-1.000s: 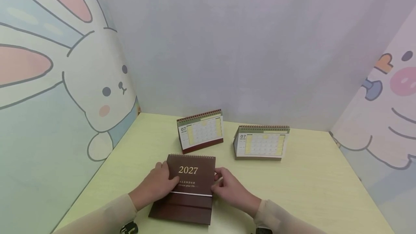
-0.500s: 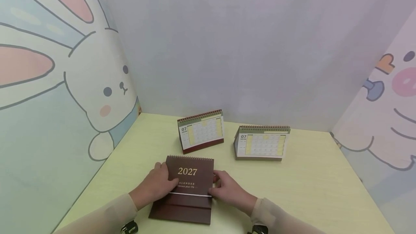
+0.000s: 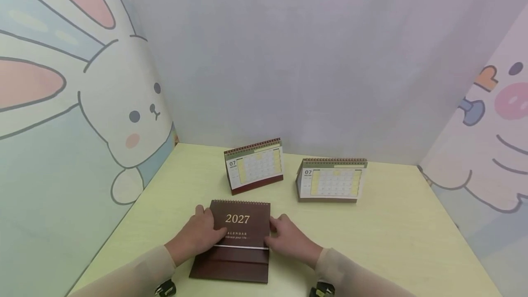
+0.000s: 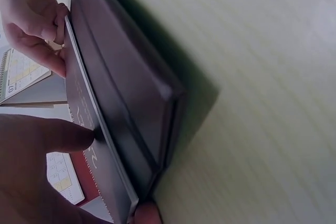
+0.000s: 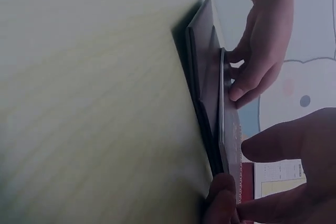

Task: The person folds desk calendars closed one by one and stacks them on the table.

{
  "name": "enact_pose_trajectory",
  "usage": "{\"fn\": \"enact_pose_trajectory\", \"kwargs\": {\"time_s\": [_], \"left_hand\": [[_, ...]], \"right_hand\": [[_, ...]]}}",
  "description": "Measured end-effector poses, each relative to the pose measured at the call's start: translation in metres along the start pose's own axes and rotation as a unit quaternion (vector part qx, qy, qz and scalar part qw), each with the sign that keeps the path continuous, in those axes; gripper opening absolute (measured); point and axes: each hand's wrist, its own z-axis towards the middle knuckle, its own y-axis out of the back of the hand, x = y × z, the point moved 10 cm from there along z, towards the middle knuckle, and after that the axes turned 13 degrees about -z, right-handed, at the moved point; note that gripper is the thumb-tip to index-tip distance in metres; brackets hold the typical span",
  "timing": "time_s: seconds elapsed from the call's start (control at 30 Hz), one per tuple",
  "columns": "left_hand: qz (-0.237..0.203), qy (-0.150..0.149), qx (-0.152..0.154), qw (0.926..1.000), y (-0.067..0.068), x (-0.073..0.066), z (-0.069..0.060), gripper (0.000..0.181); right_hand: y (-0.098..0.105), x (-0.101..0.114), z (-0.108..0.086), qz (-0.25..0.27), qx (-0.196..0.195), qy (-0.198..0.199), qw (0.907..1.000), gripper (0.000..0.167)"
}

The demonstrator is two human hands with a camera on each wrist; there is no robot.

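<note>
A dark brown desk calendar [image 3: 243, 210] with gold "2027" on its cover and a spiral along its top lies low over the table's front. Its maroon base flap [image 3: 229, 270] spreads toward me. My left hand [image 3: 197, 234] grips the calendar's left side, thumb on the cover; the left wrist view shows a fingertip [image 4: 147, 213] under the edge. At the right edge, my right hand [image 3: 292, 241] holds the calendar between thumb and fingers. In the right wrist view, fingers [image 5: 221, 198] wrap beneath that edge. The calendar's underside is hidden in the head view.
Two more desk calendars stand propped behind, both on page 07: a maroon-based one [image 3: 256, 167] angled at centre, and a grey-green one [image 3: 333, 183] to its right. Cartoon-printed walls [image 3: 123, 132] and a plain back wall [image 3: 288, 58] enclose the pale yellow table [image 3: 396, 233].
The brown calendar's spiral edge has come slightly down and left, toward me. My right hand has shifted a little left with it. My left hand has barely moved; both keep their hold.
</note>
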Motion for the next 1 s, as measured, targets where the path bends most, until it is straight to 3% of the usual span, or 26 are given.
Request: {"fn": "enact_pose_trajectory", "kwargs": {"time_s": [0.17,0.33,1.0], "left_hand": [[0.001,0.007,0.002,1.0000,0.000,0.001,-0.001,0.088],[0.007,0.006,0.000,1.0000,-0.001,0.001,-0.001,0.090],[0.015,-0.014,-0.009,0.9997,-0.001,0.001,0.000,0.092]], "right_hand": [[0.001,0.006,-0.001,-0.095,-0.006,0.010,0.9954,0.067],[0.003,0.012,-0.006,-0.136,-0.001,-0.005,0.9908,0.075],[0.001,0.012,-0.008,-0.153,-0.002,-0.013,0.9882,0.076]]}}
